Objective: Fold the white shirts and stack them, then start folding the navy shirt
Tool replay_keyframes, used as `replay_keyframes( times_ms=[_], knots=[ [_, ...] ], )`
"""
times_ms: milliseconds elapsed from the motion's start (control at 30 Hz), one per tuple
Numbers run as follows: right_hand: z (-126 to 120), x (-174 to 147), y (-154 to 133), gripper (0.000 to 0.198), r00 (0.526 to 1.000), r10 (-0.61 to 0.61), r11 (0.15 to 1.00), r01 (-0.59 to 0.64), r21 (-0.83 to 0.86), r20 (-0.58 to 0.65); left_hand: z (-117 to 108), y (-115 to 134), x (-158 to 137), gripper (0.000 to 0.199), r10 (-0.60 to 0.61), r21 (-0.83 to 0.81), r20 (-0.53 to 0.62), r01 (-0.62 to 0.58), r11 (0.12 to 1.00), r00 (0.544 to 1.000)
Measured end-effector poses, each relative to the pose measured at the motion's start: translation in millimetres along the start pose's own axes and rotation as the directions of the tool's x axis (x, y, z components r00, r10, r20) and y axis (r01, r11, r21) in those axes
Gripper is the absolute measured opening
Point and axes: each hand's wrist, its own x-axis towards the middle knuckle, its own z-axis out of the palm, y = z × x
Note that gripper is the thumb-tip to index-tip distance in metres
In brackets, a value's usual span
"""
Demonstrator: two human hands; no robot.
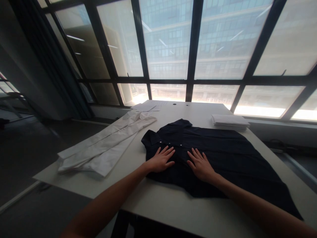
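Observation:
A dark navy shirt [223,145] lies spread on its side across the white table, its collar to the left and its hem to the right. White buttons run along its upper front near the collar. My left hand [160,160] rests flat on the cloth just below the collar, fingers apart. Palm down, my right hand [201,165] presses on the shirt's middle a little to the right, its fingers also spread. Neither hand grips the fabric. Part of the near side of the shirt is hidden under my right forearm.
White garments [104,142] lie loosely along the left side of the table [158,205]. A folded white stack [230,121] sits at the back right. Papers [146,106] lie at the far left edge. Large windows [168,39] stand behind the table, with a dark curtain [52,59] at the left.

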Motion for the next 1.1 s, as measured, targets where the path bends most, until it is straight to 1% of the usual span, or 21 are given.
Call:
replay_keyframes(
  times_ms=[100, 167, 200, 267, 333, 400, 467, 567, 633, 733, 800, 833, 867, 933, 1000, 1033, 1100],
  knots=[
    [0.8, 1.5, 5.0, 0.062, 1.0, 0.011, 1.0, -0.011, -0.021, 0.014, 2.4, 0.6, 0.1, 0.068, 0.012, 0.009, -0.032, -0.012, 1.0, 0.999],
    [-0.1, -0.5, 2.3, 0.062, 1.0, 0.012, 1.0, -0.012, 0.003, -0.013, 4.1, 2.8, 0.0, 0.067, 0.019, 0.014, -0.061, -0.018, 1.0, 0.998],
    [-0.7, -2.2, -0.4, 0.062, 0.999, -0.016, 1.0, 0.016, 0.02, -0.029, 4.8, 4.7, -0.1, 0.066, 0.028, 0.013, -0.074, -0.027, 1.0, 0.997],
    [-1.7, -6.1, -6.8, 0.06, 0.991, -0.13, 0.99, 0.132, 0.044, -0.04, 5.5, 9.6, -0.1, 0.068, 0.074, 0.0, -0.092, -0.075, 0.997, 0.993],
    [-1.7, -9.7, -12.8, 0.06, 0.967, -0.255, 0.966, 0.255, 0.052, -0.004, 5.6, 15.0, 0.2, 0.069, 0.134, -0.021, -0.098, -0.137, 0.99, 0.986],
    [-0.9, -12.0, -16.7, 0.06, 0.954, -0.297, 0.954, 0.295, 0.052, 0.045, 5.5, 19.4, 1.0, 0.07, 0.157, -0.042, -0.098, -0.162, 0.986, 0.983],
    [0.1, -13.0, -18.1, 0.061, 0.958, -0.279, 0.96, 0.277, 0.047, 0.065, 5.5, 21.8, 2.0, 0.069, 0.136, -0.057, -0.119, -0.144, 0.988, 0.984],
    [0.1, -14.1, -18.1, 0.062, 0.967, -0.252, 0.967, 0.251, 0.039, 0.038, 6.9, 21.3, 4.0, 0.064, 0.108, -0.067, -0.188, -0.122, 0.99, 0.976],
    [-1.4, -15.7, -18.4, 0.061, 0.959, -0.284, 0.958, 0.284, 0.035, 0.013, 9.6, 19.0, 5.6, 0.059, 0.104, -0.053, -0.206, -0.118, 0.992, 0.973],
    [-4.7, -18.7, -19.9, 0.059, 0.924, -0.383, 0.923, 0.383, 0.029, 0.002, 14.3, 15.0, 8.1, 0.055, 0.074, -0.025, -0.198, -0.08, 0.996, 0.977],
    [-6.0, -19.9, -21.0, 0.059, 0.915, -0.404, 0.915, 0.403, 0.036, 0.024, 15.5, 13.7, 9.0, 0.056, 0.048, -0.027, -0.214, -0.055, 0.998, 0.976],
    [-6.2, -20.1, -21.4, 0.059, 0.917, -0.397, 0.918, 0.395, 0.042, 0.041, 15.0, 13.8, 9.1, 0.059, 0.056, -0.029, -0.227, -0.065, 0.997, 0.972],
    [-6.1, -20.0, -21.6, 0.06, 0.921, -0.385, 0.922, 0.383, 0.047, 0.058, 13.9, 14.5, 8.8, 0.061, 0.086, -0.029, -0.239, -0.095, 0.995, 0.967],
    [-5.2, -19.4, -21.8, 0.063, 0.929, -0.364, 0.931, 0.361, 0.053, 0.074, 10.6, 17.5, 7.6, 0.065, 0.192, -0.026, -0.239, -0.204, 0.979, 0.952],
    [-3.9, -18.7, -21.9, 0.065, 0.933, -0.353, 0.935, 0.35, 0.052, 0.066, 7.1, 21.4, 6.1, 0.063, 0.294, -0.039, -0.192, -0.306, 0.951, 0.936],
    [-3.1, -18.5, -21.9, 0.065, 0.936, -0.347, 0.937, 0.345, 0.049, 0.057, 5.7, 23.0, 5.4, 0.062, 0.321, -0.05, -0.154, -0.332, 0.942, 0.934],
    [-1.7, -18.3, -22.0, 0.065, 0.943, -0.33, 0.944, 0.328, 0.045, 0.041, 4.1, 24.6, 4.6, 0.062, 0.328, -0.059, -0.08, -0.333, 0.941, 0.941]
  ],
)
